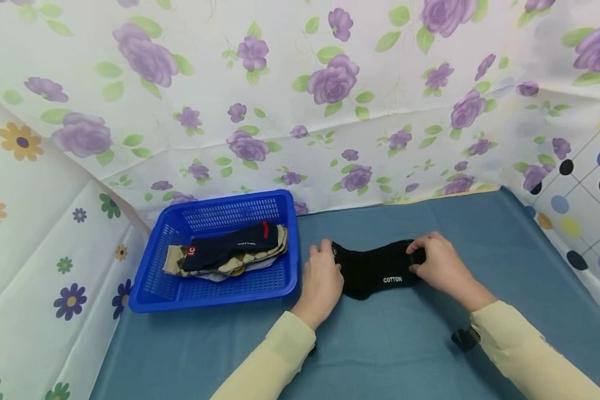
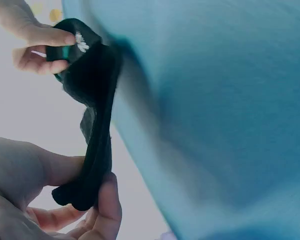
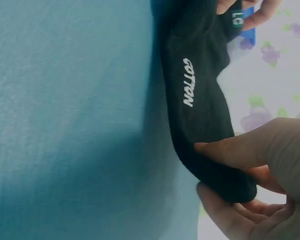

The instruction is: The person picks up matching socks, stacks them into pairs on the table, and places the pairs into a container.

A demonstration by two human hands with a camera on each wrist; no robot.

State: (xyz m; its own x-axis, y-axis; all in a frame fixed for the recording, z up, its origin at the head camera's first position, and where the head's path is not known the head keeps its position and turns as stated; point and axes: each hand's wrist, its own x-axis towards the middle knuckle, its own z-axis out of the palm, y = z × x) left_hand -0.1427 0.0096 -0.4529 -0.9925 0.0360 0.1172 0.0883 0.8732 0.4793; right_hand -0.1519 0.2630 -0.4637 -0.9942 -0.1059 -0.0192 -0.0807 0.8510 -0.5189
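Note:
A black sock [image 1: 370, 269] with white COTTON lettering is stretched sideways, close over the blue cloth. My left hand [image 1: 322, 283] pinches its left end, with thumb and fingers on either side of the fabric in the left wrist view. At the other end, my right hand [image 1: 441, 265] grips the sock between thumb and fingers. In the right wrist view the lettering on the sock [image 3: 200, 100] faces the camera, and a small LC mark shows near the far hand. Part of the left end is hidden behind my left fingers.
Left of my hands stands a blue plastic basket [image 1: 210, 299] with perforated walls. Inside lie navy socks [image 1: 230, 247] on top of beige patterned ones [image 1: 174, 260]. A blue cloth [image 1: 380, 344] covers the table; flowered sheeting [image 1: 280, 111] rises behind it.

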